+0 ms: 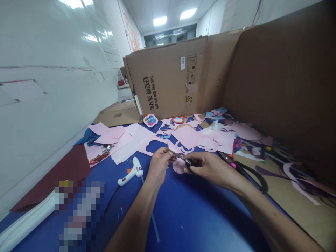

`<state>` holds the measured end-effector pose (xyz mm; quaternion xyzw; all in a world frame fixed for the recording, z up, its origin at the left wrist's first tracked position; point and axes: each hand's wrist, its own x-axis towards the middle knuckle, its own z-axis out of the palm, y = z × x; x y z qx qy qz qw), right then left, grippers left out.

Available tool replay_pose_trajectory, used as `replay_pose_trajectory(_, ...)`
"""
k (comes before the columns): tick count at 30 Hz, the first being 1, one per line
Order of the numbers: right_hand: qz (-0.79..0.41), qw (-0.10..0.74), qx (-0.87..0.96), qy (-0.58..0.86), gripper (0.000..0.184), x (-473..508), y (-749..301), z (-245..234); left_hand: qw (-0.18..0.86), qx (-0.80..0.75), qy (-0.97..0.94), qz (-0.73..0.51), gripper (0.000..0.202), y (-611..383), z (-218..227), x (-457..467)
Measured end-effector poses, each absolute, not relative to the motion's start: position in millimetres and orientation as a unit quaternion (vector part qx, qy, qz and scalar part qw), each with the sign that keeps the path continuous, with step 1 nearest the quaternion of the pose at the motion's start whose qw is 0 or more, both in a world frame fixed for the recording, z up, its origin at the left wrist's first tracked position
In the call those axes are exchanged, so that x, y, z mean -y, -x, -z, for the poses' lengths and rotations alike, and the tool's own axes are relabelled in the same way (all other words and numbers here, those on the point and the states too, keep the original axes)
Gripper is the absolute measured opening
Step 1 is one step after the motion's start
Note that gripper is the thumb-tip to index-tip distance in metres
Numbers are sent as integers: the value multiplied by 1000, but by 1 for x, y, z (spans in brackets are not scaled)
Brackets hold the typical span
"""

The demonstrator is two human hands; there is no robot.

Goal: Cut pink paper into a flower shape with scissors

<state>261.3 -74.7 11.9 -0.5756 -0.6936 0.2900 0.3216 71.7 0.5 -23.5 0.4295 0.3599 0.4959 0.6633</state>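
My left hand (159, 163) pinches the edge of a small pink paper piece (179, 165) held just above the blue table surface (183, 213). My right hand (207, 167) is closed round the black handles of a pair of scissors (183, 159), whose blades point left into the pink piece. Both hands meet near the middle of the view. A white hot-glue gun (132, 171) lies on the blue surface just left of my left hand, its cord trailing towards me.
Pink paper sheets and offcuts (136, 140) cover the far table. Large cardboard walls (173, 80) stand behind and to the right. A second pair of scissors (246, 171) lies right of my right hand. Dark red sheet (65, 171) at left; white wall beyond.
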Motion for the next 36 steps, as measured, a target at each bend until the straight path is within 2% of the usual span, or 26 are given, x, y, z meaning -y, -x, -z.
replay_pose_trajectory(5,-274,328,688,586,36,75,-262,-13,679,-305,-400,-535,18,-76,25,1)
replay_pose_trajectory(12,-316,322,696,559,21,76,-263,-16,703,-281,-339,-558,24,-76,28,-1)
replay_pose_trajectory(19,-413,285,678,536,28,78,-275,-20,682,-312,-307,-586,30,-70,24,-8)
replay_pose_trajectory(27,-475,293,645,522,52,76,-283,-25,660,-327,-311,-600,30,-66,21,-12)
replay_pose_trajectory(31,-508,308,632,497,54,78,-273,-26,649,-340,-323,-599,31,-66,22,-11)
replay_pose_trajectory(36,-504,311,642,487,47,77,-264,-22,643,-340,-336,-599,29,-68,22,-9)
